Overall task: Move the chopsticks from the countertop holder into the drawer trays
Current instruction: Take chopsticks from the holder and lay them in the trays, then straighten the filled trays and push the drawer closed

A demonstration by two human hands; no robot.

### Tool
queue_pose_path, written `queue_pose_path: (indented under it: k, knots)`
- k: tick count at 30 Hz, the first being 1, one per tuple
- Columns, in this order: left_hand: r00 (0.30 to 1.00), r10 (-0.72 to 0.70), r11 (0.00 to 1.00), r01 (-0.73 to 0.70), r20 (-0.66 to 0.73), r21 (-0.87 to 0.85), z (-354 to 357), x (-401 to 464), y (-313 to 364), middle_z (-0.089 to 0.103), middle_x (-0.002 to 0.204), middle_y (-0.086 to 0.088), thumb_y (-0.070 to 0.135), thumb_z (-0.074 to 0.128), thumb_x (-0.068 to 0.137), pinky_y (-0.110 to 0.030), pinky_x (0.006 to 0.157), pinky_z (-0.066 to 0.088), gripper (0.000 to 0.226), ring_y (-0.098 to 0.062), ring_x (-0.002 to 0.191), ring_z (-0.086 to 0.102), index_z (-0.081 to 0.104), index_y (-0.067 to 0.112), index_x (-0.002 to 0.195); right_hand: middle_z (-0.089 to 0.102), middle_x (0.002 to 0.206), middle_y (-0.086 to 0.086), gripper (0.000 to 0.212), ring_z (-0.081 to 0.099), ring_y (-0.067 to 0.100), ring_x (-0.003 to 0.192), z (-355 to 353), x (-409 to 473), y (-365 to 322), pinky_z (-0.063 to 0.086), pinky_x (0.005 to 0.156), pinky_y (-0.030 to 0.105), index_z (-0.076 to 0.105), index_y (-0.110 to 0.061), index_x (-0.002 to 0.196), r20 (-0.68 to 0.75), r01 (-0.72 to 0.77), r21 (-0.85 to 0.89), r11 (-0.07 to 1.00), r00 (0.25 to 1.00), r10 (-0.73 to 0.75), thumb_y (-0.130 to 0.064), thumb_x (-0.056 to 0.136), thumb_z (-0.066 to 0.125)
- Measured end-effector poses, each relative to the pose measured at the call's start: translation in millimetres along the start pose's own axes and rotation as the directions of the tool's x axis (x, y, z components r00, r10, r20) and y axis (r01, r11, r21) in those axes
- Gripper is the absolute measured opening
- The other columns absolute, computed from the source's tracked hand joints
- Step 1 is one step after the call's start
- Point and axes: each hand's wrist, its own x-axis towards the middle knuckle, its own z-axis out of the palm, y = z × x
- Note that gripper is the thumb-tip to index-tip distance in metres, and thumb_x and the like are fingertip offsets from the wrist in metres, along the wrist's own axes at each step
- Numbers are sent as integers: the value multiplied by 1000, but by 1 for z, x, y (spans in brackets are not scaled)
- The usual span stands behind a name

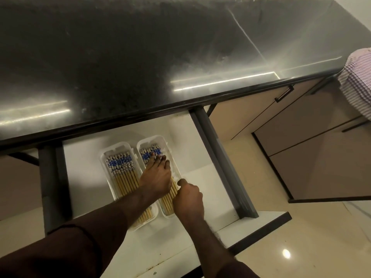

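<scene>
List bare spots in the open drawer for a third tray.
Drawer floor left of the left tray is bare; so is the strip right of the right tray. The middle is crowded: left hand, right hand.

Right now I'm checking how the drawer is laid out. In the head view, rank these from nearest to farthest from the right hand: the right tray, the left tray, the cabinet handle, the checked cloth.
From the right hand:
1. Right tray, touching the hand, at its left.
2. Left tray, one tray further left.
3. Cabinet handle, up and right, under the countertop.
4. Checked cloth, far right edge.
</scene>
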Motion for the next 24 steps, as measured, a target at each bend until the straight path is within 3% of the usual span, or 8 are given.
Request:
queue_pose_path:
  k: [13, 21, 24]
  knots:
    - [977, -71, 979, 30, -200, -199, -24, -72, 4, 10, 162, -12, 42, 36, 99, -43, 114, -16, 71, -27, 150, 4, 6, 8, 153, 67, 121, -2, 34, 71, 18, 94, -26, -41, 6, 60, 81, 30, 58, -23, 124, -89, 10, 40, 999, 996, -6, -34, 92, 61]
    - [922, -227, 942, 127, -312, -310, -29, -129, 13, 13, 161, -15, 41, 44, 98, -44, 118, -10, 74, -31, 150, 7, 10, 6, 153, 70, 115, 5, 31, 71, 23, 96, -46, -72, 12, 61, 80, 35, 59, -17, 123, -138, 226, -53, 973, 963, -232, -27, 94, 57]
    - [906, -261, 944, 169, -333, -282, -24, -156, 20, 28, 155, -21, 38, 57, 92, -48, 118, 1, 74, -37, 145, 23, 27, 1, 148, 70, 114, 7, 29, 71, 26, 96, -51, -88, 26, 61, 78, 37, 59, -15, 122, -181, 318, -79, 945, 928, -327, -26, 95, 56]
